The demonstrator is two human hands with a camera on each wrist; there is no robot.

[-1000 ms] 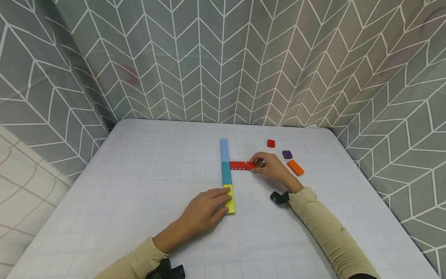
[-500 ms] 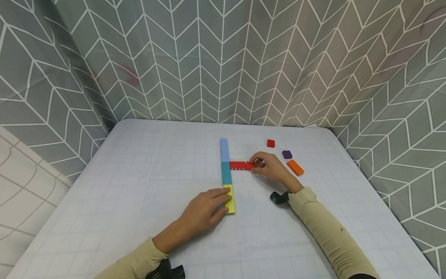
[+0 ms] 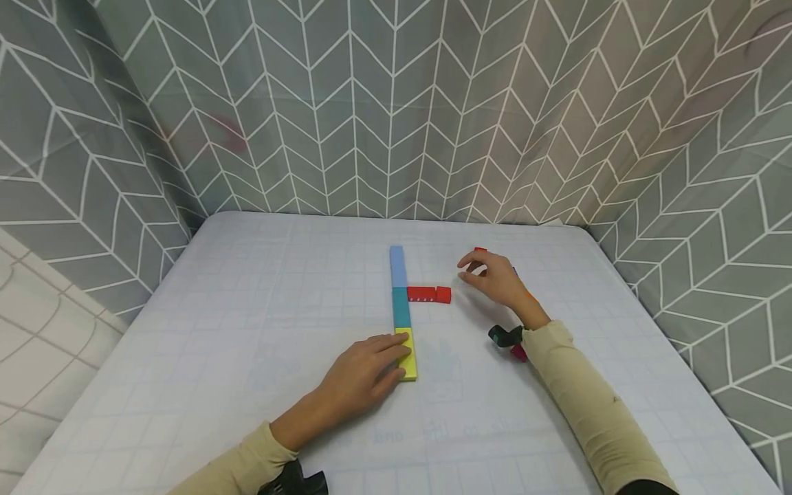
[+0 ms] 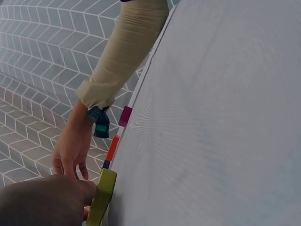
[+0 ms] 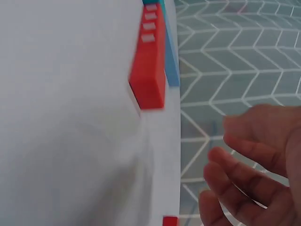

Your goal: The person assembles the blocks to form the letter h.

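Blocks make a sideways T mid-frame: flat yellow block (image 3: pixel 408 364) at the bottom, teal block (image 3: pixel 401 307) above it, light blue block (image 3: pixel 398 267) on top, all end to end. Long red block (image 3: pixel 422 294) with white marks on its side juts right from the teal; short plain red block (image 3: pixel 443 295) sits at its right end, slightly askew.

We see the left hand (image 3: pixel 361 371), lower centre, resting fingertips on the yellow block, fingers loosely extended. Right hand (image 3: pixel 495 278), right of centre, has thumb and fingers apart, holding nothing.

Versus half a second ago, we note the left hand unchanged; the right hand has let go of the short red block and moved up and right. Magenta block (image 3: pixel 518 353) now shows below the right wrist; the orange block (image 4: pixel 112 147) is now mostly covered in the head view.

Broad white tabletop (image 3: pixel 247 309) lies left of the column; back edge meets the patterned curtain (image 3: pixel 278 103) across the frame. Right edge slants down well right of the right hand.
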